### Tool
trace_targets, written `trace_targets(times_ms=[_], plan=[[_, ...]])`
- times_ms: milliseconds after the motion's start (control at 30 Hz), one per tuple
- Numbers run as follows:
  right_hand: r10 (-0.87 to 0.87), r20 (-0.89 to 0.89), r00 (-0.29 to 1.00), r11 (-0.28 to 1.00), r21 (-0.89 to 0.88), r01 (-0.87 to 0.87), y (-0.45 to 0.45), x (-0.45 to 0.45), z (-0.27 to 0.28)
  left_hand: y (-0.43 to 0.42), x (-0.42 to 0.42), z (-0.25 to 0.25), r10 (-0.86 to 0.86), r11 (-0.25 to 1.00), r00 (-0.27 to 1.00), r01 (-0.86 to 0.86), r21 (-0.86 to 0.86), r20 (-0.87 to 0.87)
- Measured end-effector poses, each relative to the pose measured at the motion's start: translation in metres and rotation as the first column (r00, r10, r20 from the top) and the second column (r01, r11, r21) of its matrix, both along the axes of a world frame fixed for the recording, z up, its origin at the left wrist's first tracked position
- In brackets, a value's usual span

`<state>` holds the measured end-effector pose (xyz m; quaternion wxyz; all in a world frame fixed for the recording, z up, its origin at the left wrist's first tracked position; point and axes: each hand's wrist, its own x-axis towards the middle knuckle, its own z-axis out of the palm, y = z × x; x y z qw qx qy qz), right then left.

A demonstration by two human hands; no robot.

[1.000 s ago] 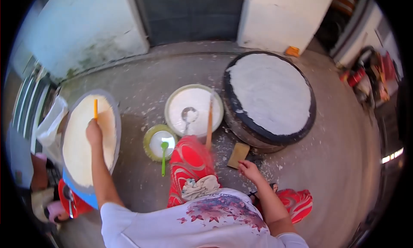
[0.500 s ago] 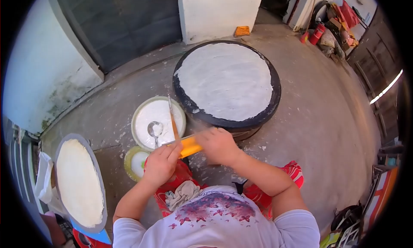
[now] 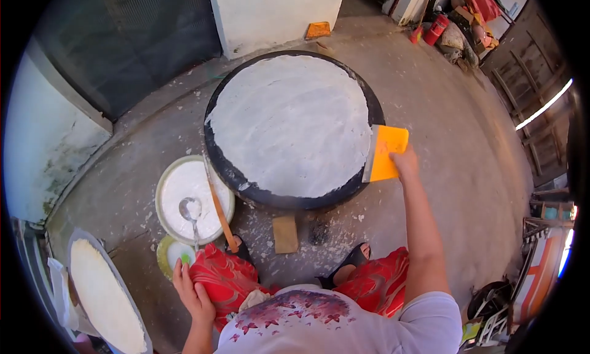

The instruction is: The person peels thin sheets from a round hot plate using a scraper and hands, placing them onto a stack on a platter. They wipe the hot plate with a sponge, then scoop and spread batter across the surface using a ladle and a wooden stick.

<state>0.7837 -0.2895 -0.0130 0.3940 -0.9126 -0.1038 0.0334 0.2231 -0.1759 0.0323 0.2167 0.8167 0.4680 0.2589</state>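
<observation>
Spreading looks done: a white layer (image 3: 289, 126) covers most of the griddle (image 3: 289, 201), leaving only a dark, uneven ring of bare surface around it. Loosening seems to be barely begun, if at all; the layer lies flat, and no lifted flap shows anywhere along its border. All of it is on the griddle, so taking it off is not yet done.

The scraper (image 3: 389, 152) is at the griddle's right edge, its metal blade over the dark rim and close to the layer (whether it slips under, I cannot tell). The right grip (image 3: 405, 162) is clamped on the scraper's orange end. The left grip (image 3: 193, 292) is empty, fingers slightly apart, by the left knee and near a green spoon (image 3: 184, 258) in the small bowl (image 3: 163, 255).

Just beside the griddle, the basin (image 3: 159, 201) holds plenty of white mix, with a ladle (image 3: 188, 209) in it and a wooden stick (image 3: 220, 209) across its right side. At far left, a tray (image 3: 78, 233) bears a pale round (image 3: 101, 298), perhaps a finished one.
</observation>
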Motion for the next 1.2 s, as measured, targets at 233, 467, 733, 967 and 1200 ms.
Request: trace_targets(times_ms=[233,467,733,967,1200], plan=[[0.076,0.203,0.976,0.901,-0.434,0.021,0.093,0.094,0.013,0.012,0.025,0.010,0.005,1.000,0.998,-0.005,0.000,-0.062],[0.194,0.263,0.945,0.878,-0.477,-0.048,0.181,0.170,0.010,0.034,0.054,0.019,-0.027,0.999,0.986,0.029,0.012,-0.167],[0.279,0.274,0.920,0.783,-0.620,-0.053,0.281,0.193,0.020,0.057,0.073,0.021,-0.019,1.000,0.977,0.017,-0.014,-0.212],[0.536,0.336,0.774,0.764,-0.583,-0.276,0.392,0.202,0.004,0.064,0.078,0.023,0.038,0.998,0.971,-0.047,-0.032,-0.236],[0.867,0.329,0.374,0.494,-0.471,-0.731,0.528,0.087,0.002,0.062,0.067,0.015,0.073,0.997,0.965,-0.076,-0.003,-0.253]])
